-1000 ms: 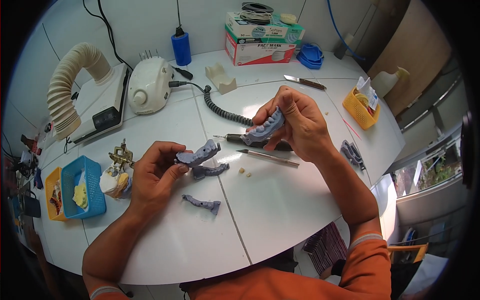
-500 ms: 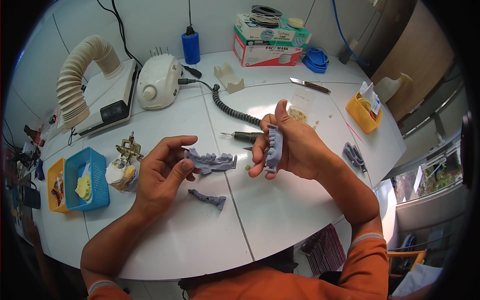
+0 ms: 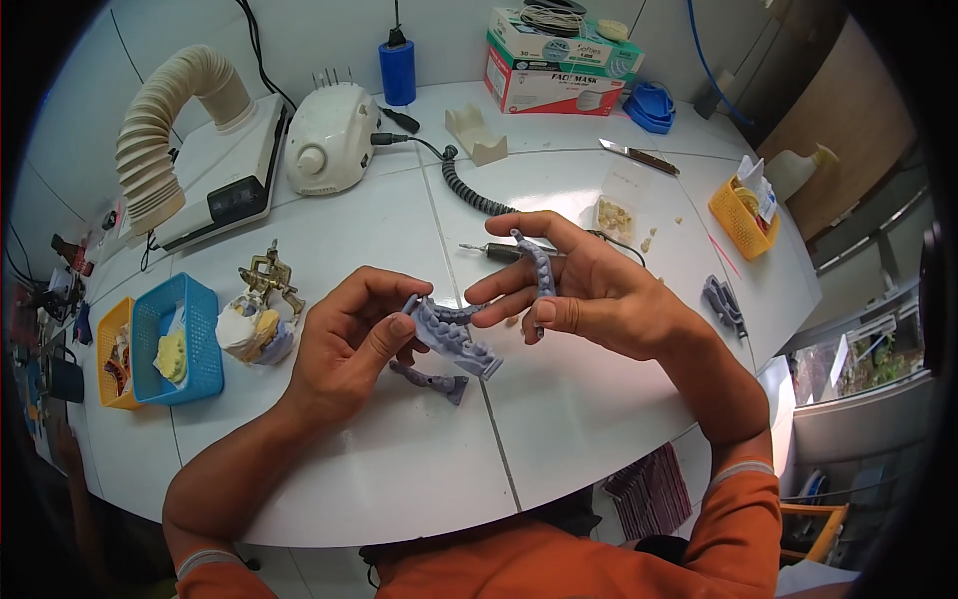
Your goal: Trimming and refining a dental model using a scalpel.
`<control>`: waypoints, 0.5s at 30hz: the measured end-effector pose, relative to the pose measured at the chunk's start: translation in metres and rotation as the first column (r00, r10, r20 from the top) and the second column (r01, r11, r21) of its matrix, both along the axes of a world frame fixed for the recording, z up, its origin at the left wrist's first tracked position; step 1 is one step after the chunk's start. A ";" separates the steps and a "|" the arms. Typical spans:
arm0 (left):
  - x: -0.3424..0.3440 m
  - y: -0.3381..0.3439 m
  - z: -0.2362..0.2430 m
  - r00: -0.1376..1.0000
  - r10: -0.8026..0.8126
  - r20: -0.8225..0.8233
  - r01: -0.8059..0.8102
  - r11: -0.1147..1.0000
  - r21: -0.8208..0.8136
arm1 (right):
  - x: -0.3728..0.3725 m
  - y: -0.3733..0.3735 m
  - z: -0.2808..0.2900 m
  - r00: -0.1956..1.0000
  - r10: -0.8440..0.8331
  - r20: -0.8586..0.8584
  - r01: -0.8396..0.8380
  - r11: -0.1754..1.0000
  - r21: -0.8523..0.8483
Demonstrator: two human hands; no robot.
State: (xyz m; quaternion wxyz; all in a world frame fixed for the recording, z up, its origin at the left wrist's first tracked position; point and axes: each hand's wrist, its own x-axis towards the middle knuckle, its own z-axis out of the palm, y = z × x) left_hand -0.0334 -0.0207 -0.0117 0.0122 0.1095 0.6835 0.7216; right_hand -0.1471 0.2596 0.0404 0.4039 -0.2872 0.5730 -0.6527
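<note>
Nearest: one loose grey-blue dental piece (image 3: 442, 383) on the white table (image 3: 389, 489). Left hand (image 3: 334, 349): thumb and fingers pinching the left end of a toothed grey-blue model (image 3: 461, 345), its length projecting rightward past the fingertips. Right hand (image 3: 614, 304): thumb pressing a narrower toothed arch (image 3: 543, 272) against the fingers, near its lower end. Step, seemingly: inspecting both held pieces; next move probably calls for light, steady turning. Beyond: dark handpiece (image 3: 504, 252); white control unit (image 3: 327, 140).
</note>
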 end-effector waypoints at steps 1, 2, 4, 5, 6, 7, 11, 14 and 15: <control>0.000 0.000 0.000 1.000 -0.001 0.014 0.001 1.000 -0.005 | 0.001 0.000 0.000 1.000 0.005 -0.020 -0.005 1.000 -0.008; 0.000 0.000 -0.001 1.000 -0.002 0.029 0.002 1.000 -0.010 | 0.002 -0.001 -0.001 1.000 0.004 -0.018 -0.004 1.000 -0.007; 0.000 0.000 -0.001 0.999 -0.007 0.035 0.007 1.000 -0.010 | 0.004 -0.004 -0.003 1.000 -0.020 -0.018 0.020 0.999 0.030; 0.000 0.000 -0.001 0.999 -0.010 0.038 0.011 1.000 -0.010 | 0.004 -0.006 -0.004 1.000 -0.021 -0.017 0.021 0.999 0.031; 0.001 0.000 -0.001 0.999 -0.011 0.039 0.012 1.000 -0.009 | 0.004 -0.007 -0.005 1.000 -0.014 -0.007 0.014 0.999 0.046; 0.000 0.001 -0.001 0.999 -0.019 0.045 0.019 1.000 0.004 | 0.004 -0.008 -0.006 1.000 -0.008 0.004 0.008 0.998 0.060; 0.001 0.002 0.002 0.997 -0.029 0.076 0.027 0.999 0.029 | 0.007 -0.010 -0.006 0.999 0.032 0.044 -0.036 0.995 0.089; 0.001 0.002 0.001 0.997 -0.038 0.073 0.036 0.999 0.025 | 0.007 -0.011 -0.011 0.998 0.048 0.046 -0.051 0.996 0.075; 0.002 0.002 0.001 0.997 -0.038 0.074 0.036 0.999 0.025 | 0.007 -0.011 -0.011 0.997 0.066 0.046 -0.070 0.994 0.086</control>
